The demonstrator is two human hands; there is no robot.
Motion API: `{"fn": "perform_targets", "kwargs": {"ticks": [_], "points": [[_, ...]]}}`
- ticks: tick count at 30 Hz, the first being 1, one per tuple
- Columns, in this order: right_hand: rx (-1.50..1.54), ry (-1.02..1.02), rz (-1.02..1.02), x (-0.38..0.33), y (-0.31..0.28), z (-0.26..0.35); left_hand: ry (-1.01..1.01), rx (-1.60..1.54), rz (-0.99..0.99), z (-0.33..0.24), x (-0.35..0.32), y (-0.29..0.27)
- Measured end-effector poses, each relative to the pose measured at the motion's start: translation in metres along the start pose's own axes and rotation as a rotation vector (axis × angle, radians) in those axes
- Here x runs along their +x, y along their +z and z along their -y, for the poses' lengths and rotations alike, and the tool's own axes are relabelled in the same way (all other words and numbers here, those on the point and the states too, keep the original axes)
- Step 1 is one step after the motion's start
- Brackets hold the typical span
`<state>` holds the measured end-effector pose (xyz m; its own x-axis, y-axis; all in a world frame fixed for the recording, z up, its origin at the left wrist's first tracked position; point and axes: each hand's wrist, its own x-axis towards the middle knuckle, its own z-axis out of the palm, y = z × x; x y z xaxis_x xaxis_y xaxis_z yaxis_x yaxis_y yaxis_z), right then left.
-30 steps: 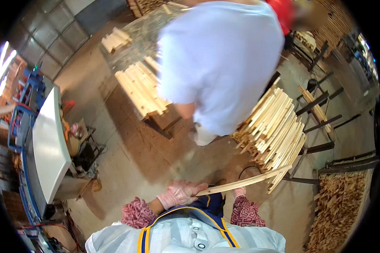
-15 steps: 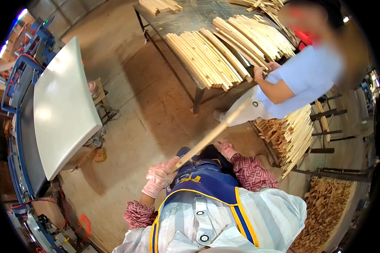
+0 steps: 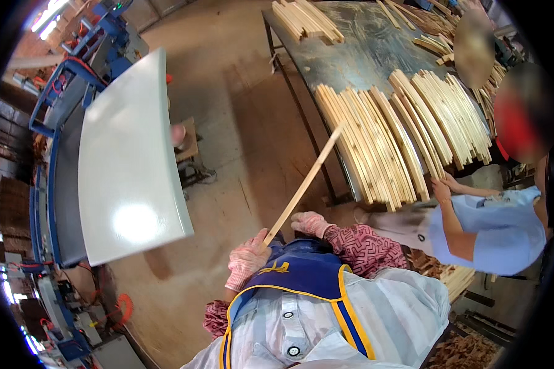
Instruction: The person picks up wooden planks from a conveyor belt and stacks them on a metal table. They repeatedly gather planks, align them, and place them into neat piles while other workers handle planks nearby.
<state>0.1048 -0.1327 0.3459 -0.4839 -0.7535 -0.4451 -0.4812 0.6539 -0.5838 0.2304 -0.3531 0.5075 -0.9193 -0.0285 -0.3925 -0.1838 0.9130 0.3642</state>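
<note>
**Head view: 1 slat held at its near end, far end over the stacked table**

Head camera looks down on a workshop floor (image 3: 228, 111) of bare concrete. On the left stands a blue-framed machine (image 3: 55, 123) with a broad white panel (image 3: 126, 166) lying over it. On the right, a dark metal table (image 3: 363, 49) carries a wide fan of pale wooden slats (image 3: 406, 132), with a smaller bundle (image 3: 305, 18) near its far corner. Beside the table, at the right edge, another person in a light blue shirt (image 3: 498, 227) bends in, 1 hand (image 3: 442, 187) touching the near ends of the stacked slats.

Between machine and table, 1 long thin slat (image 3: 305, 181) runs diagonally. Its near end sits in the left hand (image 3: 247, 258), gloved in pink knit and closed around the wood, fingers wrapped over it. From that grip the slat rises up and to the right, its far tip just reaching the edge of the stack. The right hand (image 3: 311, 222), also gloved, rests just beside the slat, close above the left; whether it actually grips the wood or only lies near it cannot be told.
</note>
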Motion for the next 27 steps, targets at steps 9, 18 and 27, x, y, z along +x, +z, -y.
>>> {"fn": "perform_targets", "kwargs": {"ticks": [9, 18, 27], "points": [[1.203, 0.277, -0.21, 0.066, -0.195, 0.001, -0.055, -0.058, -0.021, -0.015, 0.175, -0.103], [1.431, -0.022, -0.455, 0.19, -0.288, 0.012, 0.208, 0.103, 0.011, 0.011, 0.378, -0.164], [1.756, 0.17, -1.129, 0.287, -0.399, -0.059, 0.587, -0.025, -0.026, -0.009, 0.538, -0.253]]}}
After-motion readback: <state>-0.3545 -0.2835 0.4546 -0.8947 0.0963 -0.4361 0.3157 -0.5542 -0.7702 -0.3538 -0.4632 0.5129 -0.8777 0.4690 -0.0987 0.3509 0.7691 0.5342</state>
